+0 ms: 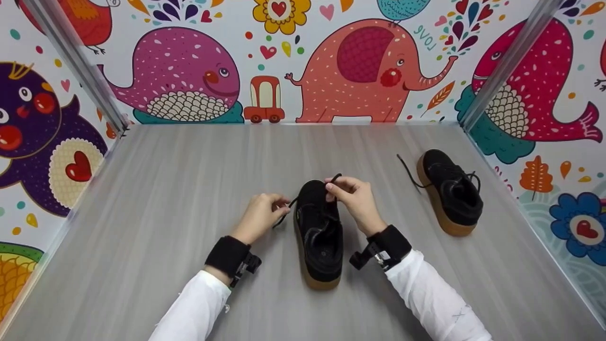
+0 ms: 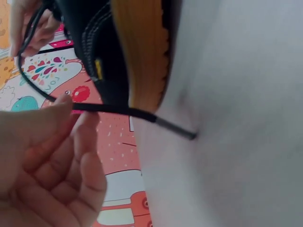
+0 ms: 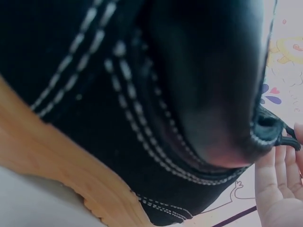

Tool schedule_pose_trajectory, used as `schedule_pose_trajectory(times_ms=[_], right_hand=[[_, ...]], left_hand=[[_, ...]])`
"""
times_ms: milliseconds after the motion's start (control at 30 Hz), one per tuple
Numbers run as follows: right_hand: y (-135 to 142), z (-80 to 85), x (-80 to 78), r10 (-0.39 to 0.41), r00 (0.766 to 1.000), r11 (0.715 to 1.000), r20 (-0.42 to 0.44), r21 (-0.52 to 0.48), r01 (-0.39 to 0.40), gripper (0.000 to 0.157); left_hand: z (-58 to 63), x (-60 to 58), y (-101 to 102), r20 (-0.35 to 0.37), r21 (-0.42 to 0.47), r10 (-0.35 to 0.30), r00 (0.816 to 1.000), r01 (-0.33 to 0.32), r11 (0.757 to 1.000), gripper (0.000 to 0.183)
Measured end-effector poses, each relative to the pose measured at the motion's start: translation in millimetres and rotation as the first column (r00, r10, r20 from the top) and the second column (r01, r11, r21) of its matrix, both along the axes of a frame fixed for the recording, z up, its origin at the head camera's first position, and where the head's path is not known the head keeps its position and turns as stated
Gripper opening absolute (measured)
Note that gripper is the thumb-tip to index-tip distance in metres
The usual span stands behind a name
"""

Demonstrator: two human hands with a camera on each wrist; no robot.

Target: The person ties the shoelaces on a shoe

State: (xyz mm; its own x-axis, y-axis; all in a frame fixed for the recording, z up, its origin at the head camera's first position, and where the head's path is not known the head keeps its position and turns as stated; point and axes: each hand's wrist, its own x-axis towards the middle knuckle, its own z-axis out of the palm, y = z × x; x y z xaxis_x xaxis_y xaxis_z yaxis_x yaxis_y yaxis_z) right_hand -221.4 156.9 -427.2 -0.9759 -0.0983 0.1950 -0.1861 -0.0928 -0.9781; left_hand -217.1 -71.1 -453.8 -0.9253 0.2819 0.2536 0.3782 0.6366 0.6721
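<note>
A black shoe (image 1: 312, 194) with a tan sole stands on the table between both hands, its toe pointing away from me. On its left, my left hand (image 1: 260, 215) pinches a black shoelace (image 2: 113, 109) between thumb and forefinger; the lace's tipped end sticks out past the fingers. My right hand (image 1: 360, 201) holds another stretch of lace at the right of the toe, with a short end poking up above the fingertips. In the right wrist view the shoe's side fills most of the picture, and only part of the right hand (image 3: 277, 194) shows.
A second black shoe (image 1: 447, 194) sits to the right, one loose lace (image 1: 409, 173) trailing off its left side. The grey table (image 1: 165, 189) is bordered by printed panels (image 1: 350, 71) at the back and both sides. Each wrist wears a black band (image 1: 227, 255) with a camera.
</note>
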Motion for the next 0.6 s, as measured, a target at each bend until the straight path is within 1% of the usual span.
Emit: schedule_pose_trajectory(times_ms=[167, 300, 433, 533, 600], right_hand=[[0, -5.5, -2.5, -0.012, 1.000, 1.000, -0.008, -0.011, 0.011, 0.024], [1, -6.0, -2.7, -0.013, 1.000, 1.000, -0.015, -0.007, 0.013, 0.026], [4, -4.2, -3.6, -0.006, 1.000, 1.000, -0.016, -0.021, 0.006, 0.027], [6, -3.1, -4.9, 0.005, 1.000, 1.000, -0.020, -0.021, -0.005, 0.028], [7, -2.5, -5.0, 0.001, 1.000, 1.000, -0.012, -0.012, -0.001, 0.028]], left_hand=[[-5.2, -1.9, 3, -0.003, 0.014, 0.022, 1.000, -0.022, 1.000, 0.010], [-3.1, -0.1, 1, -0.001, 0.045, 0.021, 1.000, -0.021, 0.999, 0.008], [5.6, 3.2, -4, -0.020, 0.091, 0.009, 1.000, -0.007, 0.996, 0.006], [16.0, 6.6, -8, -0.028, 0.122, 0.004, 1.000, 0.000, 0.993, 0.007], [24.1, 9.8, -10, -0.013, 0.145, -0.002, 1.000, 0.004, 0.989, 0.008]])
